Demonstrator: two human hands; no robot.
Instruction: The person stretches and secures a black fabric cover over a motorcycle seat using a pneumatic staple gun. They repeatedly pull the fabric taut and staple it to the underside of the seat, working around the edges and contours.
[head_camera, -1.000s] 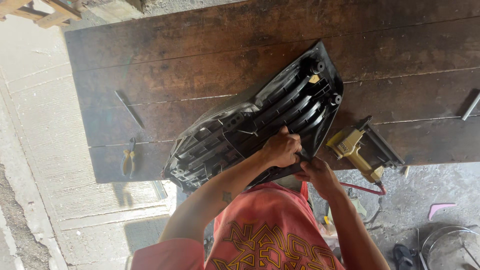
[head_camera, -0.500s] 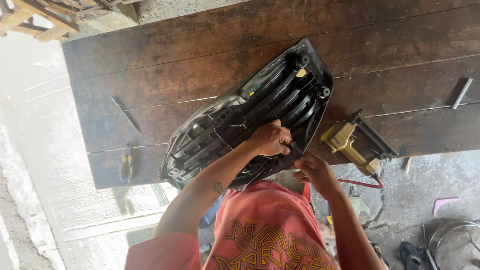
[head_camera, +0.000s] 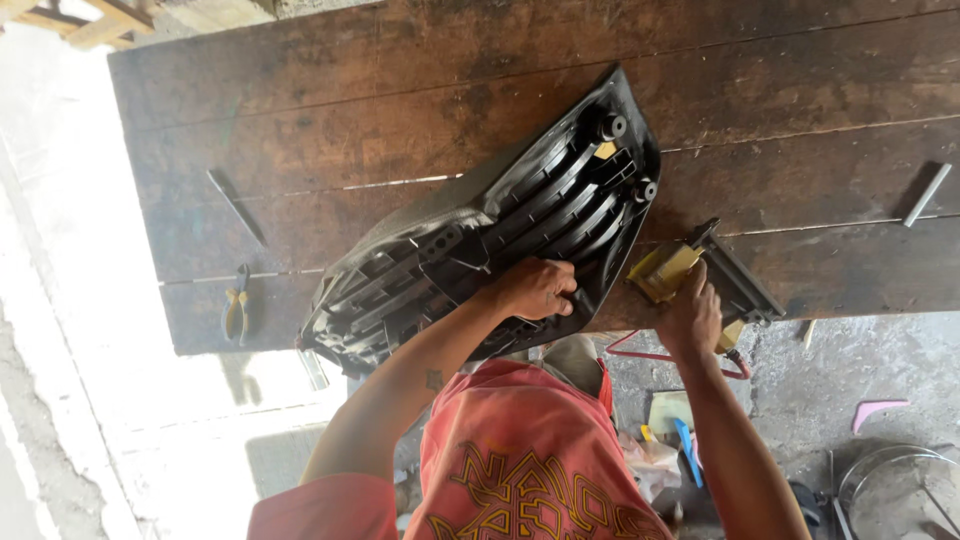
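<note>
Here the left hand (head_camera: 535, 288) grips the near edge of a black plastic seat base (head_camera: 480, 235) lying upside down on the dark wooden table (head_camera: 400, 90). Just beside it, the right hand (head_camera: 690, 318) closes around a yellow staple gun (head_camera: 700, 275) at the table's near edge.

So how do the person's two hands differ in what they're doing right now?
The left hand presses on the edge of the big black ribbed plastic panel, fingers curled over it, while the right hand reaches past the panel to the yellow power tool. The left hand lies over the wooden bench; the right hand sits at the bench's near edge. Both are bare and stretched forward from the same person.
</note>
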